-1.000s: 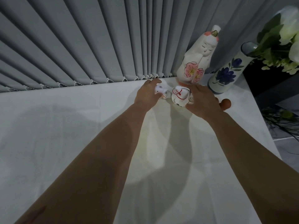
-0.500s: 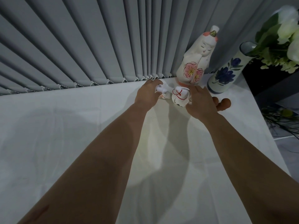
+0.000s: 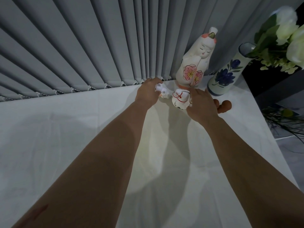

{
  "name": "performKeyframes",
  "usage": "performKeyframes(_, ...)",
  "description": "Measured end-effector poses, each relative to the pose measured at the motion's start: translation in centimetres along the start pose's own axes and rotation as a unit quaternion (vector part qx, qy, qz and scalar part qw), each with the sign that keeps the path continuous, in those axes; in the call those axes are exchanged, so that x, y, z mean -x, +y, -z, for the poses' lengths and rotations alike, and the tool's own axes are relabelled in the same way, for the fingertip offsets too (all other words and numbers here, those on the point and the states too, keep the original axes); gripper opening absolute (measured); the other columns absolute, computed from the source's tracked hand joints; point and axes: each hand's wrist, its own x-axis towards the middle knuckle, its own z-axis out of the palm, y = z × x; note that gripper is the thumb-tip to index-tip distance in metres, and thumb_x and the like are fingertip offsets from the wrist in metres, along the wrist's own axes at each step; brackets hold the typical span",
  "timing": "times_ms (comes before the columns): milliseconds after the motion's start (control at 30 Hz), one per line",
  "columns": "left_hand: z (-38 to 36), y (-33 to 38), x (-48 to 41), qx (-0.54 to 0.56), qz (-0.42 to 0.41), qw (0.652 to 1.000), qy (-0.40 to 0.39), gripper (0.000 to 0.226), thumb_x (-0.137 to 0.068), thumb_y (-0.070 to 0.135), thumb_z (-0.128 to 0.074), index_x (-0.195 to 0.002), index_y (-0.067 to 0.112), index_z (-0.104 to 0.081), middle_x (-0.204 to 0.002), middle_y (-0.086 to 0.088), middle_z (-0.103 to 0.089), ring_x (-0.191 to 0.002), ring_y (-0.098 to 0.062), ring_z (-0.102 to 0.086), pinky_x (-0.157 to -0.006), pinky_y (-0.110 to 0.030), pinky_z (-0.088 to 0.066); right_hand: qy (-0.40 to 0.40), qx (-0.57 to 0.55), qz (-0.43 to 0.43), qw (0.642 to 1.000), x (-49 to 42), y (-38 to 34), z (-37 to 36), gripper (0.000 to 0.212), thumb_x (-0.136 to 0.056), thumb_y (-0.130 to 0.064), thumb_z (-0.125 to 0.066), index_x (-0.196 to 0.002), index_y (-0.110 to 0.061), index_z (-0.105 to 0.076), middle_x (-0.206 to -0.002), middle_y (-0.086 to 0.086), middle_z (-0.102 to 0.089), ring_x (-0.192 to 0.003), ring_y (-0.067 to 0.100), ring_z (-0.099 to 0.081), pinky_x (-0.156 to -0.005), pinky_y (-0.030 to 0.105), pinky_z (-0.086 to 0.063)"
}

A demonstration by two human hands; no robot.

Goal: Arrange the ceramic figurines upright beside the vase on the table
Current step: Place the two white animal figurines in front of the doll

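I see both bare arms reaching to upper centre of frame over a white table [image 3: 65,145]. Left hand [image 3: 148,92] is curled round a small white figurine [image 3: 162,92], fingers closed on it. Right hand [image 3: 201,106] rests vs. a round white figurine w/ red cord [image 3: 180,100]; can't tell if gripped. Just behind, a tall doll figurine [image 3: 195,63] stands upright, blue-flowered vase [image 3: 226,74] beside it at upper right.
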Motion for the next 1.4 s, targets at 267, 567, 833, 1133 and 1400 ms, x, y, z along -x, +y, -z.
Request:
performKeyframes(267,0.0,-0.2,-0.1,0.010,-0.009,1.000,-0.001,0.033,-0.086,0.010,-0.062,-0.119,0.017,-0.063,-0.120,-0.012,-0.060,-0.108,-0.029,-0.058,-0.090,-0.032,-0.046,-0.016,-0.032,-0.019,0.999,-0.1,-0.3,1.0,0.055,-0.079,-0.010,-0.068,-0.131,-0.012,-0.049,-0.123,0.015,-0.064,-0.117,0.035,-0.058,-0.114,0.050,-0.032)
performKeyframes(567,0.0,-0.3,-0.2,0.007,-0.013,1.000,-0.009,0.035,-0.086,0.012,-0.063,-0.120,0.019,-0.062,-0.120,-0.009,-0.064,-0.108,-0.028,-0.059,-0.089,-0.031,-0.045,-0.015,-0.029,-0.024,0.999,-0.6,0.2,0.3,0.058,-0.079,-0.013,-0.072,-0.132,-0.014,-0.048,-0.125,0.012,-0.063,-0.117,0.034,-0.059,-0.112,0.049,-0.037)
performKeyframes(833,-0.2,-0.3,-0.2,0.008,-0.010,1.000,-0.008,0.036,-0.087,0.011,-0.062,-0.122,0.019,-0.061,-0.122,-0.010,-0.061,-0.110,-0.029,-0.057,-0.092,-0.034,-0.045,-0.018,-0.039,-0.029,0.999,-0.5,-0.1,0.7,0.062,-0.078,-0.010,-0.073,-0.134,-0.014,-0.047,-0.128,0.013,-0.062,-0.120,0.034,-0.056,-0.113,0.050,-0.036)
performKeyframes(1133,0.0,0.1,0.4,0.017,-0.013,1.000,-0.007,0.046,-0.088,0.014,-0.062,-0.132,0.022,-0.053,-0.131,-0.009,-0.054,-0.118,-0.027,-0.054,-0.097,-0.038,-0.047,0.015,-0.013,-0.006,1.000,-0.4,0.3,0.1,0.055,-0.078,-0.014,-0.073,-0.128,-0.013,-0.051,-0.120,0.013,-0.065,-0.112,0.033,-0.060,-0.108,0.047,-0.042)
performKeyframes(1400,2.1,0.9,3.4,0.015,-0.024,0.999,0.035,0.046,-0.089,0.019,-0.060,-0.135,0.020,-0.051,-0.139,-0.004,-0.052,-0.127,-0.024,-0.050,-0.103,-0.040,-0.045,0.065,0.008,-0.013,0.998,1.1,0.4,1.9,0.048,-0.077,-0.027,-0.071,-0.119,-0.014,-0.053,-0.111,0.010,-0.068,-0.103,0.029,-0.062,-0.099,0.039,-0.047)
